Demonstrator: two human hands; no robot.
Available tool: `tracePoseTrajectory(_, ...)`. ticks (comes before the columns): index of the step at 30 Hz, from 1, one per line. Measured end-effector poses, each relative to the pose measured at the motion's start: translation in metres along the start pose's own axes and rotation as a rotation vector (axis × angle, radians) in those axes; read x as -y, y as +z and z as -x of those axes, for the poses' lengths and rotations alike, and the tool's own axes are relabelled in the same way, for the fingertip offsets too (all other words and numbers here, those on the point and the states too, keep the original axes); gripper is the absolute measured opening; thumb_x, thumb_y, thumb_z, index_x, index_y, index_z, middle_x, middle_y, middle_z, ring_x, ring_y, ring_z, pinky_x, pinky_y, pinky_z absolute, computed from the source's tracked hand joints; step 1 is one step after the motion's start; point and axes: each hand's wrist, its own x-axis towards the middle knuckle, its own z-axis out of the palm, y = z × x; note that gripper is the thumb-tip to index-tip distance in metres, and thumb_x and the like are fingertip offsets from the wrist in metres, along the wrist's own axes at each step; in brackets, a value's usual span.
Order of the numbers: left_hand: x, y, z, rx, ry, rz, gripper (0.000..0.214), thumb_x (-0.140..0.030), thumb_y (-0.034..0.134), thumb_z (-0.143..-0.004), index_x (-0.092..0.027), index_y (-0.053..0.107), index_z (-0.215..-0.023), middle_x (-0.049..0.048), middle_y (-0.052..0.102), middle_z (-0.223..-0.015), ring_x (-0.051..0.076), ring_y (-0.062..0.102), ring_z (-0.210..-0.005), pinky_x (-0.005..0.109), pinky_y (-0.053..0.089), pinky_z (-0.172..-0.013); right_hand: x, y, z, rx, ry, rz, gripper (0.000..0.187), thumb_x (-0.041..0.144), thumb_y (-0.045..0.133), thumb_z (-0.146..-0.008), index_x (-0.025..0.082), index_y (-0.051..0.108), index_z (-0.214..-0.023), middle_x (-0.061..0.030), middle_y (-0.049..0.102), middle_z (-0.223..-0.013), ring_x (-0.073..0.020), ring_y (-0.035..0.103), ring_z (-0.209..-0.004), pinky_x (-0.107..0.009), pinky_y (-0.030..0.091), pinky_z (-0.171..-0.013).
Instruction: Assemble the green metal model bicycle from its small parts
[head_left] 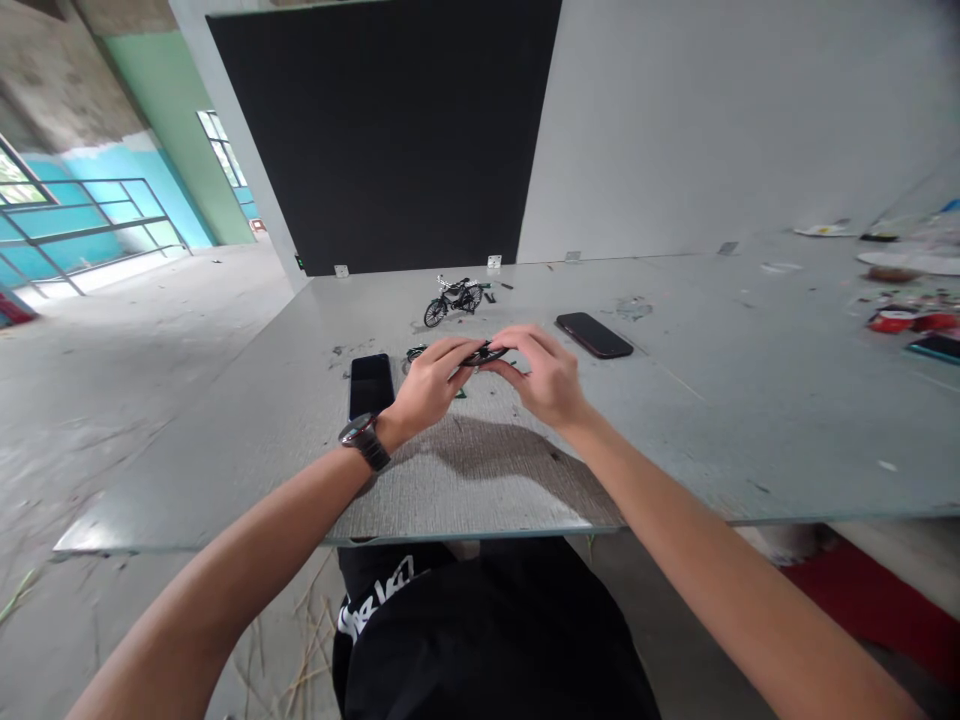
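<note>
My left hand (431,385), with a dark watch on its wrist, and my right hand (544,375) meet above the grey table (675,430). Between their fingertips they pinch a small black wheel-like part (486,353). What the part is exactly is too small to tell. Behind the hands a small black model bicycle (454,298) stands upright on the table. Small loose parts (415,353) lie just left of the held piece.
One black phone (370,384) lies left of my left hand, another (594,334) to the right, behind my right hand. Clutter with red items (900,320) sits at the far right. A black panel (390,130) and white wall stand behind the table.
</note>
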Motion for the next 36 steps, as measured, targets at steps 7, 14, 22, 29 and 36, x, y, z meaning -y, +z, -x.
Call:
tracePoseTrajectory(7, 0.0, -0.004, 0.0, 0.064, 0.03, 0.001, 0.03, -0.018, 0.05, -0.102, -0.019, 0.064, -0.128, 0.0112, 0.07, -0.119, 0.021, 0.066, -0.112, 0.039, 0.056, -0.097, -0.002, -0.004, 0.001, 0.025, -0.012, -0.004, 0.017, 0.038, 0.056, -0.101, 0.028, 0.07, -0.101, -0.0066, 0.072, -0.098, -0.0238, 0.069, -0.095, -0.042, 0.057, -0.086)
tracePoseTrajectory(14, -0.002, -0.003, -0.002, 0.059, 0.025, -0.059, 0.028, -0.022, 0.053, -0.101, -0.019, 0.065, -0.127, 0.0111, 0.072, -0.118, 0.021, 0.067, -0.11, 0.041, 0.055, -0.099, -0.003, -0.002, 0.002, 0.019, -0.005, 0.02, 0.015, 0.038, 0.059, -0.1, 0.027, 0.068, -0.097, -0.0061, 0.071, -0.093, -0.0236, 0.069, -0.09, -0.04, 0.057, -0.083)
tracePoseTrajectory(22, 0.006, -0.006, 0.0, 0.053, 0.072, -0.093, 0.024, -0.029, 0.059, -0.1, -0.016, 0.067, -0.119, 0.0109, 0.074, -0.109, 0.02, 0.068, -0.102, 0.037, 0.055, -0.092, -0.004, 0.0, 0.004, 0.078, -0.041, -0.029, 0.016, 0.03, 0.052, -0.103, 0.025, 0.067, -0.101, -0.0076, 0.072, -0.096, -0.0221, 0.07, -0.091, -0.038, 0.058, -0.08)
tracePoseTrajectory(29, 0.011, -0.006, 0.001, 0.101, 0.054, -0.194, 0.026, -0.036, 0.057, -0.101, -0.015, 0.068, -0.112, 0.0105, 0.074, -0.104, 0.02, 0.069, -0.096, 0.033, 0.055, -0.085, -0.021, -0.009, -0.001, 0.235, 0.134, -0.169, 0.026, 0.043, 0.056, -0.1, 0.025, 0.067, -0.114, -0.0073, 0.074, -0.102, -0.0215, 0.07, -0.09, -0.035, 0.059, -0.075)
tracePoseTrajectory(36, 0.012, -0.008, 0.002, 0.155, 0.014, -0.256, 0.03, -0.038, 0.054, -0.103, -0.015, 0.067, -0.116, 0.0099, 0.075, -0.105, 0.021, 0.069, -0.096, 0.032, 0.054, -0.08, -0.072, -0.04, 0.01, 0.497, 0.542, 0.192, 0.016, 0.032, 0.06, -0.092, 0.02, 0.072, -0.09, -0.0069, 0.072, -0.086, -0.02, 0.064, -0.077, -0.032, 0.047, -0.069)
